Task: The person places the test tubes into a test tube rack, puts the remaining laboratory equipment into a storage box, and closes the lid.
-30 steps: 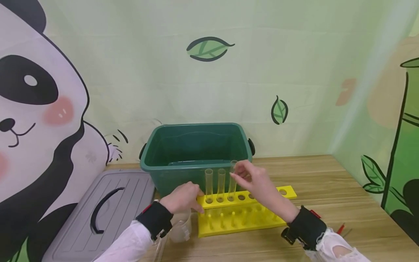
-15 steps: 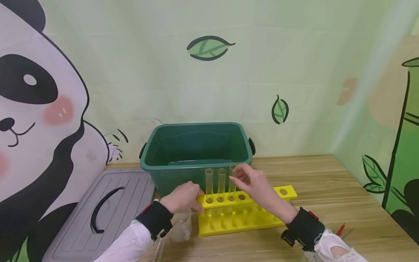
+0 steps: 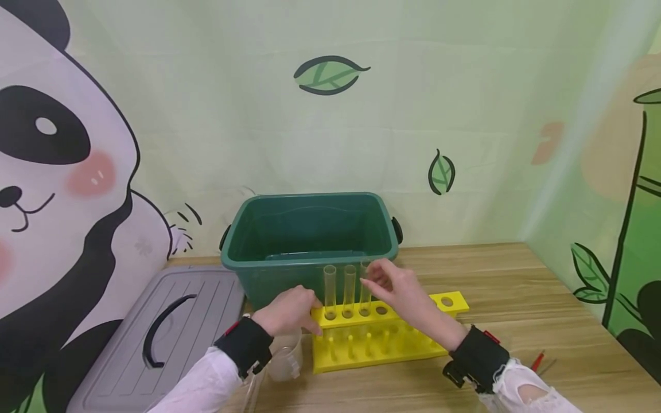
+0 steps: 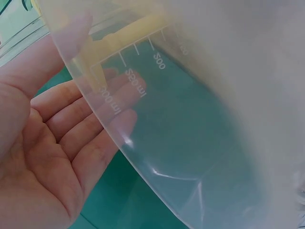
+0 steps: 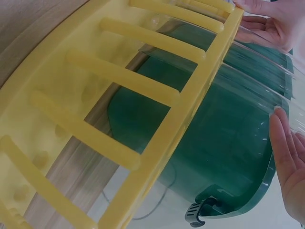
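A yellow test tube rack [image 3: 361, 360] stands on the table in front of the green bin. My left hand [image 3: 286, 311] grips the rack's left end, thumb toward me. Two clear test tubes, the first [image 3: 330, 289] and the second [image 3: 349, 287], stand upright in its leftmost holes. My right hand [image 3: 400, 287] pinches a third test tube [image 3: 365, 298] near its top, with its lower part in the third hole. In the right wrist view, the right fingertips [image 5: 278, 114] touch that tube. A clear measuring beaker [image 4: 181, 129] stands below my left wrist, blocking much of the left wrist view.
Behind the rack sits the open green bin [image 3: 310, 263]. Its grey lid [image 3: 191, 344] with a black handle lies at left. A clear rod-like item [image 3: 251, 396] lies beside the beaker. Something red and thin [image 3: 538, 361] lies near my right wrist.
The third test tube has gone down slightly in its hole, and my right hand has lowered a little with it. My left hand stays on the rack's end.
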`<state>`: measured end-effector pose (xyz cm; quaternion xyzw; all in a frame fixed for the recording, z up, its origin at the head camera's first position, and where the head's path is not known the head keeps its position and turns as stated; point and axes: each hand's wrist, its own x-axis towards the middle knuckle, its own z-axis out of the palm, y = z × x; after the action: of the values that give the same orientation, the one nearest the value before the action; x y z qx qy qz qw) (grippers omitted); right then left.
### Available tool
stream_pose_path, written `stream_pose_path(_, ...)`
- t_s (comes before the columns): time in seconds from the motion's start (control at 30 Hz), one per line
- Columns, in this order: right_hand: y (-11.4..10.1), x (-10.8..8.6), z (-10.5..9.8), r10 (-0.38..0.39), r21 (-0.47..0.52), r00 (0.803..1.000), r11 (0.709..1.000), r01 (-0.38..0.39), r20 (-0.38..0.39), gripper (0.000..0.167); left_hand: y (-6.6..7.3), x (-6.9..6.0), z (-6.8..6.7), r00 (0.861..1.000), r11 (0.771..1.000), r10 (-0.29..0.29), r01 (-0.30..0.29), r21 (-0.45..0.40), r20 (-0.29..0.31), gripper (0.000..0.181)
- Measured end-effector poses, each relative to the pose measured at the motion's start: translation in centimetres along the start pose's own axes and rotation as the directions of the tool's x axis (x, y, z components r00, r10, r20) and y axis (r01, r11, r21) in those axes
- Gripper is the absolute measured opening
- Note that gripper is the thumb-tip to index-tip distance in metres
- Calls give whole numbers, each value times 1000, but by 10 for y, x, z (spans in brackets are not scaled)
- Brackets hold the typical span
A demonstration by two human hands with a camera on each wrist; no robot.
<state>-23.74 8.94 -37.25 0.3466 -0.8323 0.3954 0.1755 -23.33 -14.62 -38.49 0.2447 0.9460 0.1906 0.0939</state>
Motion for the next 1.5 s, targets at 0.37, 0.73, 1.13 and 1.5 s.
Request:
stream_pose_path(0.37, 1, -1, 1, 7, 5, 1000, 1000, -7, 27, 20, 1, 0, -1, 1000, 1000, -5, 5, 7, 3, 37)
stream_pose_path(0.73, 3, -2, -2, -9, 24, 998, 1000, 8, 59, 20, 1, 0, -1, 1000, 1000, -1, 1, 9, 1, 37)
stream_pose_path(1.13, 2, -8, -10, 9, 17, 999, 1000, -10, 45, 32, 3, 1, -1, 1000, 1000, -2, 2, 4, 3, 37)
stream_pose_path(1.5, -7, -14, -43, 61, 8, 995, 998, -60, -85, 23, 0, 1, 0, 1000, 1000, 25, -25, 14, -2, 37)
